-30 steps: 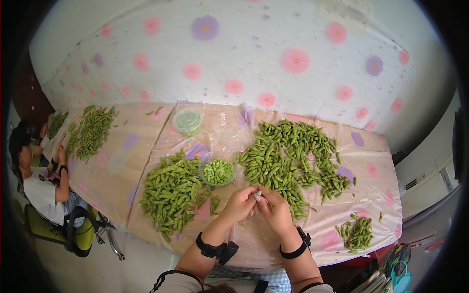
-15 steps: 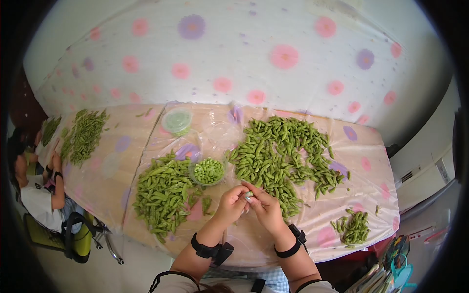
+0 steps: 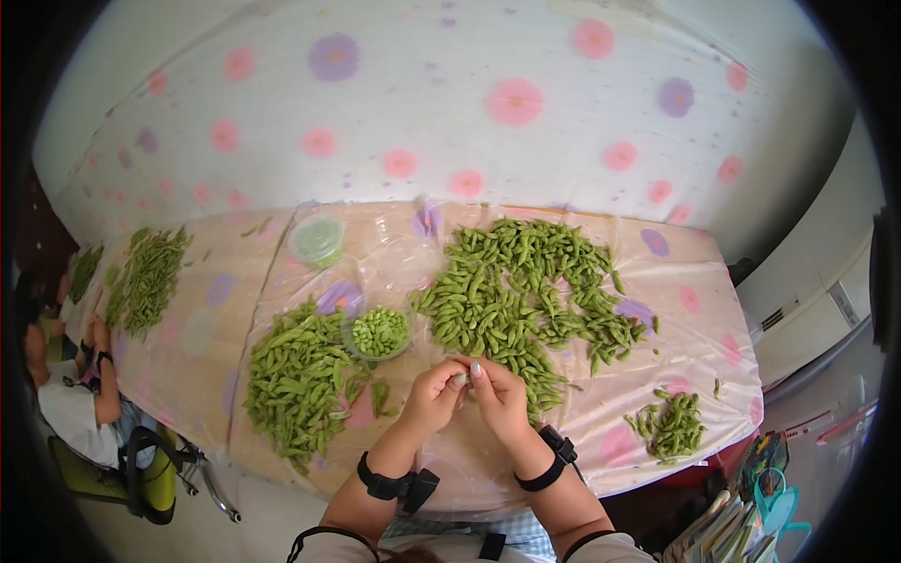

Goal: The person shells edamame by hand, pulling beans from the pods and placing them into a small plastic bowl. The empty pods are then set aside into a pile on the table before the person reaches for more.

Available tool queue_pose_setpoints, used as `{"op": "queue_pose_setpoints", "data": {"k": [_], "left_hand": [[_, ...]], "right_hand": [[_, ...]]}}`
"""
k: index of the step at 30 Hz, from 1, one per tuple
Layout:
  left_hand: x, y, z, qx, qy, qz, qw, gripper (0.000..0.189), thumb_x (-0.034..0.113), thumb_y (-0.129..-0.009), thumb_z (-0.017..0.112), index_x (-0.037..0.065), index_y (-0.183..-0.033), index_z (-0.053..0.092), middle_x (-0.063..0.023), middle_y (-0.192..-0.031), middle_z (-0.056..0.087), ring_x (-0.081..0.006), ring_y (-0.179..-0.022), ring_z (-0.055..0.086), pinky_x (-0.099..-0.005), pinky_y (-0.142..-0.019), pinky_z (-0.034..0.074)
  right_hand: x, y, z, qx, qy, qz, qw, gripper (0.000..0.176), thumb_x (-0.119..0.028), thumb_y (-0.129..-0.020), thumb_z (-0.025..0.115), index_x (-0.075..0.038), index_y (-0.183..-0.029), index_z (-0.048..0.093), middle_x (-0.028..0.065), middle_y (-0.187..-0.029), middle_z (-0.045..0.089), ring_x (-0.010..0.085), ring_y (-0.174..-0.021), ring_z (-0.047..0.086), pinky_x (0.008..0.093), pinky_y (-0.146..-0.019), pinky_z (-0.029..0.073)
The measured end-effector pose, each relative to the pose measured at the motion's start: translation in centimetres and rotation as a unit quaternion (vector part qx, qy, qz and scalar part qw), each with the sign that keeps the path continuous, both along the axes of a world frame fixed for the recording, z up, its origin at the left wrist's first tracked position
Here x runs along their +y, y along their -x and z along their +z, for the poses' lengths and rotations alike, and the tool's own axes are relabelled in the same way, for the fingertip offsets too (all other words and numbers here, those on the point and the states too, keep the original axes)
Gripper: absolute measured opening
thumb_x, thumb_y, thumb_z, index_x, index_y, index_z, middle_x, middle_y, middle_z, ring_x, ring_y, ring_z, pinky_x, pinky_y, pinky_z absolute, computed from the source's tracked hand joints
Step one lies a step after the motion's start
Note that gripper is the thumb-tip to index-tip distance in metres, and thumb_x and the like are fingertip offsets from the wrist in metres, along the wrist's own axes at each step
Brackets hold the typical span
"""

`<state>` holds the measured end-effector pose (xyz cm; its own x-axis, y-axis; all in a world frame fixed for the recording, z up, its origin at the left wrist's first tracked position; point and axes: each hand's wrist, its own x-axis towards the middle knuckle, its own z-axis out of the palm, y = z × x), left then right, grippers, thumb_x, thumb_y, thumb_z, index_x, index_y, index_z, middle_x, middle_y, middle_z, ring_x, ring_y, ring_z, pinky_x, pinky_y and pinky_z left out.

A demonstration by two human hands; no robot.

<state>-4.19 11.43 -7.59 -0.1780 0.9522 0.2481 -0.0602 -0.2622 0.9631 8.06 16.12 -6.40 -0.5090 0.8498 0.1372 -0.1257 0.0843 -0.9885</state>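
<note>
My left hand (image 3: pixel 434 394) and my right hand (image 3: pixel 499 394) meet above the table's front, fingertips pinched together. Between them is an edamame pod, almost wholly covered by my fingers; its green showed a moment earlier. Just beyond and to the left, a clear round tub (image 3: pixel 379 332) holds shelled green beans. A heap of edamame pods (image 3: pixel 296 380) lies left of my left hand. A larger spread of edamame pods (image 3: pixel 511 281) reaches from behind my hands to the right.
A lidded tub (image 3: pixel 316 240) and a clear lid (image 3: pixel 404 265) sit farther back. At right lies a small pod pile (image 3: pixel 674 424). A co-worker (image 3: pixel 80 394) sits at far left beside another pod heap (image 3: pixel 150 281). Books (image 3: pixel 723 535) stand at lower right.
The view has turned slightly, shifting the table leftward. My thumbs have pressed up closer together, and the green between my fingers is now mostly covered.
</note>
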Motion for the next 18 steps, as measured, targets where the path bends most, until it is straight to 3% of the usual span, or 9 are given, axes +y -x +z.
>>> {"op": "queue_pose_setpoints", "data": {"k": [3, 5, 9, 11, 16, 18], "left_hand": [[-0.1, 0.0, 0.6, 0.024, 0.022, 0.01, 0.999, 0.018, 0.016, -0.097, 0.047, 0.0, -0.095, 0.056, 0.0007, -0.067, 0.051, -0.0055, -0.057, 0.046, -0.0208, -0.052, 0.038], [-0.2, 0.2, 0.9, 0.014, 0.03, 0.003, 0.999, 0.019, 0.016, -0.097, 0.047, 0.0, -0.094, 0.056, 0.0009, -0.067, 0.051, -0.0055, -0.057, 0.046, -0.0208, -0.052, 0.038], [-0.3, 0.4, 1.2, 0.002, 0.045, -0.009, 0.999, 0.019, 0.016, -0.097, 0.047, 0.0, -0.094, 0.056, 0.0009, -0.068, 0.05, -0.0055, -0.058, 0.046, -0.0207, -0.052, 0.038], [-0.4, 0.6, 1.0, -0.013, 0.054, -0.011, 0.998, 0.019, 0.017, -0.097, 0.048, 0.0, -0.094, 0.056, 0.0008, -0.068, 0.05, -0.0055, -0.058, 0.046, -0.0205, -0.052, 0.037], [-0.4, 1.0, 0.5, -0.047, 0.051, -0.022, 0.997, 0.019, 0.018, -0.097, 0.048, 0.0, -0.096, 0.055, 0.0011, -0.069, 0.05, -0.0048, -0.059, 0.045, -0.0205, -0.052, 0.037], [-0.4, 1.2, 1.0, -0.01, 0.063, 0.019, 0.998, 0.015, 0.015, -0.093, 0.054, 0.0, -0.09, 0.057, -0.0017, -0.067, 0.052, -0.0088, -0.056, 0.047, -0.023, -0.051, 0.038]], "right_hand": [[0.0, 0.0, 0.6, -0.033, -0.073, -0.074, 0.994, 0.02, -0.011, -0.089, 0.059, -0.002, -0.106, 0.065, 0.0117, -0.09, 0.065, 0.0161, -0.077, 0.061, 0.026, -0.068, 0.048], [0.1, 0.1, 1.5, -0.047, -0.204, -0.136, 0.968, 0.013, -0.009, -0.087, 0.061, -0.001, -0.098, 0.065, 0.0107, -0.089, 0.062, 0.016, -0.077, 0.061, 0.0246, -0.067, 0.048], [0.2, 0.3, 1.2, -0.029, -0.192, -0.15, 0.969, 0.009, -0.006, -0.086, 0.062, -0.001, -0.093, 0.064, 0.0098, -0.089, 0.06, 0.0155, -0.075, 0.059, 0.0242, -0.066, 0.047], [0.1, 0.6, 0.1, 0.013, -0.069, -0.169, 0.983, 0.008, -0.004, -0.085, 0.062, 0.0, -0.092, 0.063, 0.0088, -0.088, 0.06, 0.015, -0.073, 0.059, 0.0249, -0.065, 0.047], [0.4, 0.2, 0.2, -0.017, -0.115, -0.146, 0.982, 0.01, -0.003, -0.086, 0.061, 0.0, -0.096, 0.062, 0.0078, -0.087, 0.059, 0.0131, -0.072, 0.059, 0.0239, -0.065, 0.048], [0.4, 0.3, 0.2, -0.014, -0.118, -0.147, 0.982, 0.011, -0.003, -0.087, 0.06, 0.0, -0.097, 0.061, 0.0075, -0.087, 0.059, 0.0126, -0.072, 0.059, 0.0233, -0.065, 0.048]]}}
